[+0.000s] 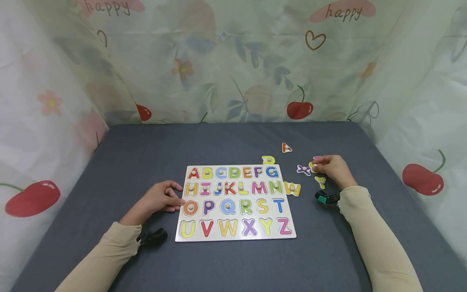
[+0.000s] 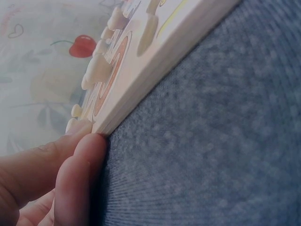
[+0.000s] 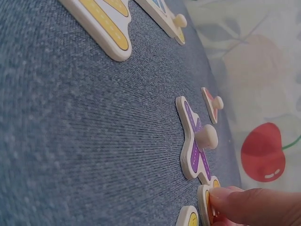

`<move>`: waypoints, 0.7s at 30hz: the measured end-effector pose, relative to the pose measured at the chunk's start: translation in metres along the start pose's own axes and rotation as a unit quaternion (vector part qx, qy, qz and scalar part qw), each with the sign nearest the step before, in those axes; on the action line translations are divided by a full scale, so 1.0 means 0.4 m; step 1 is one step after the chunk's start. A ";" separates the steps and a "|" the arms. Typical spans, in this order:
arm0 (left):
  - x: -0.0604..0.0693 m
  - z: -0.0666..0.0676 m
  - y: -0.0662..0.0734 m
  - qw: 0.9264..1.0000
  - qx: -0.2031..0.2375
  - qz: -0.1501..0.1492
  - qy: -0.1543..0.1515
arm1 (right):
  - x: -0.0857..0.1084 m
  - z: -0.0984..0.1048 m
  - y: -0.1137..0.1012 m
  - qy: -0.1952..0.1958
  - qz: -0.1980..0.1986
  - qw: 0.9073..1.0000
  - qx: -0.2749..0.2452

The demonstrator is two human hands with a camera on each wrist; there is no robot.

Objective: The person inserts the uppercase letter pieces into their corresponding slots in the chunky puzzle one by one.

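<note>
A white alphabet puzzle board (image 1: 236, 217) lies flat on the table, with knobbed letters in its upper rows and knobless letter slots in its lower part. At its left edge, beside the O, my left hand (image 1: 160, 198) grips the board between thumb and fingers (image 2: 70, 183). To the right of the board, my right hand (image 1: 333, 168) pinches a yellow-orange letter piece (image 3: 203, 200), mostly hidden by the fingers. Around that hand lie a purple X (image 1: 303, 170), a yellow Y (image 1: 320, 181) and a pink piece (image 1: 317, 157), partly covered.
A yellow W (image 1: 293, 189) touches the board's right edge. The yellow U-shaped piece (image 1: 268, 160) lies at its top edge, and a red V-shaped piece (image 1: 286, 147) farther back. Dark cloth covers the table (image 1: 146, 146); printed curtains (image 1: 226, 73) enclose it.
</note>
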State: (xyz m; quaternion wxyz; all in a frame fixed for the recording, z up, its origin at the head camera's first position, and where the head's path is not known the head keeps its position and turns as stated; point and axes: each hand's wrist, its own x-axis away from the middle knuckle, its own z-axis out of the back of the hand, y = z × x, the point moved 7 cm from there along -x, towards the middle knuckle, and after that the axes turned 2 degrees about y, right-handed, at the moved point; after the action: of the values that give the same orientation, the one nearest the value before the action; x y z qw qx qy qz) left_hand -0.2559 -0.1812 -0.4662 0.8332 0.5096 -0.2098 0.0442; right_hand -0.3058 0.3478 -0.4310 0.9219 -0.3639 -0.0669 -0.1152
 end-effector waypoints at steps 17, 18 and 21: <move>0.007 -0.002 0.007 1.000 0.000 0.004 -0.004 | 0.061 0.015 -0.079 0.035 0.036 0.998 -0.037; 0.007 -0.002 0.007 1.000 -0.002 0.004 -0.004 | 0.068 0.012 -0.091 0.034 0.037 0.998 -0.041; 0.008 0.000 0.007 1.000 -0.001 0.006 -0.001 | 0.089 0.000 -0.124 0.028 0.050 0.997 -0.046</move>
State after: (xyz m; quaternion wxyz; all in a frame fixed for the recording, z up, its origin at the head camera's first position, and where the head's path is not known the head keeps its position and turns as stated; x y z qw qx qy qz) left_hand -0.2539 -0.1802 -0.4628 0.8332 0.5076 -0.2137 0.0491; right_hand -0.2844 0.3068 -0.3914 0.9103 -0.4053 -0.0179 -0.0821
